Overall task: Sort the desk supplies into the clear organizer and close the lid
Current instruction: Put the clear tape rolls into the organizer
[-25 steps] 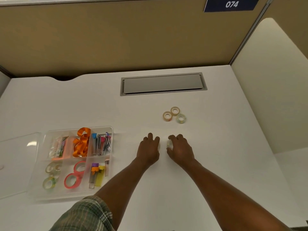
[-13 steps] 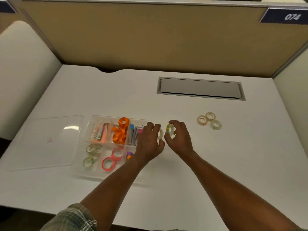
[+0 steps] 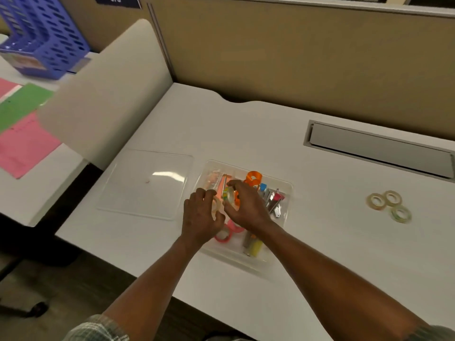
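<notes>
Both hands have travelled from the bare surface to above the left half of the clear organizer (image 3: 258, 264); the left hand (image 3: 200, 215) curls its fingers round a pale tape roll (image 3: 216, 204), and the right hand (image 3: 246, 207) pinches a green-and-yellow tape roll (image 3: 230, 195). Risk: the hands crowd each other, so a release from here could knock one roll into the wrong compartment or over the wall. The white surface (image 3: 320, 242) carries the lid (image 3: 145, 183) just left of the organizer and three loose rolls (image 3: 389, 205) well to the right; a tan partition (image 3: 270, 57) stands behind, with blue file trays (image 3: 44, 38) on the neighbouring surface.
</notes>
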### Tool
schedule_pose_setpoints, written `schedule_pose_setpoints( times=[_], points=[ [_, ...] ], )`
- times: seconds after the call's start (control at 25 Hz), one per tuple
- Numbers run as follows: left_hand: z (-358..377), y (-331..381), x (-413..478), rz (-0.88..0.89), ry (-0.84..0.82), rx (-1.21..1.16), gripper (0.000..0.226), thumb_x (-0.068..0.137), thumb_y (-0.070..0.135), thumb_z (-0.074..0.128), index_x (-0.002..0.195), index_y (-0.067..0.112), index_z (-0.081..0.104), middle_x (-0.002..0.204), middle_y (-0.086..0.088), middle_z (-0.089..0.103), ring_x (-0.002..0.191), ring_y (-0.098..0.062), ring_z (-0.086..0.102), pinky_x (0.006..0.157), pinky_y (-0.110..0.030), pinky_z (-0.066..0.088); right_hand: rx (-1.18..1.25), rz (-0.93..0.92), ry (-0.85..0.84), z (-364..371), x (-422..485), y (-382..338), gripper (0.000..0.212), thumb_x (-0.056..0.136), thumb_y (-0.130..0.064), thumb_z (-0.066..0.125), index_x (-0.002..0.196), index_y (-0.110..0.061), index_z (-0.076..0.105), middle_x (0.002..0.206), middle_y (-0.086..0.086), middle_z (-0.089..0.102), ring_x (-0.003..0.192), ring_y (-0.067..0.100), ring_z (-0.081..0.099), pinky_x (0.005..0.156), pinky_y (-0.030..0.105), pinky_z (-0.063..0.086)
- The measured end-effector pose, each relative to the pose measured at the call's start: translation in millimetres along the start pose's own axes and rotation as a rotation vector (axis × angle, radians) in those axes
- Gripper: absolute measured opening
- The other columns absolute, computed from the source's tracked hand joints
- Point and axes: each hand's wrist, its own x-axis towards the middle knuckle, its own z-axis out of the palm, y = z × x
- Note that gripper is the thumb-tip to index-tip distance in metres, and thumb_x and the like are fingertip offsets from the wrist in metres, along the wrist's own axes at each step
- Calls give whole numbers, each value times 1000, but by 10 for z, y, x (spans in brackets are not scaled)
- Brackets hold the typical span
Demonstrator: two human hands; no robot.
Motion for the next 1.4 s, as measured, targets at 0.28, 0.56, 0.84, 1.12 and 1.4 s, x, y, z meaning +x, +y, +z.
schedule_pose_setpoints(
  times=[0.28, 0.56, 0.84, 1.12, 1.4],
  points=[
    [-46, -453, -299, -52, -9, 92, 49, 61, 33, 65, 107, 16, 60, 94, -3, 55, 82, -24, 52, 68, -34, 33, -120, -54, -135, 400, 18, -216, 59, 86, -45, 65, 140, -26, 48, 136, -2, 60, 119, 23, 54, 91, 37, 50],
    [-36, -413, -321, -49, -52, 71, 52, 64, 36, 66, 111, 14, 61, 101, -5, 59, 89, -24, 55, 73, -34, 38, -153, -24, -169, 368, -90, -136, 63, 87, -49, 64, 143, -26, 46, 147, -2, 51, 134, 21, 45, 106, 40, 42],
    [47, 186, -80, 69, -67, -25, 50, 71, 39, 67, 116, 17, 60, 109, -5, 61, 97, -23, 57, 76, -37, 45, -142, 21, 29, -92, -276, 137, 48, 87, -41, 66, 131, -25, 56, 131, -1, 60, 120, 20, 54, 94, 35, 47],
    [320, 1300, 163, 278, -80, -94, 45, 73, 36, 61, 114, 17, 60, 106, -5, 59, 95, -27, 56, 75, -38, 42, -174, 181, 199, -918, -800, 789, 34, 88, -38, 62, 119, -25, 58, 115, -6, 60, 108, 17, 55, 78, 35, 53],
    [780, 2511, 236, 456, -195, -81, 46, 76, 36, 65, 117, 16, 59, 110, -5, 58, 98, -25, 55, 79, -38, 43, -225, 372, 325, -1735, -1474, 1588, 32, 90, -36, 63, 119, -23, 58, 115, -5, 60, 109, 18, 54, 77, 37, 52]
  ],
)
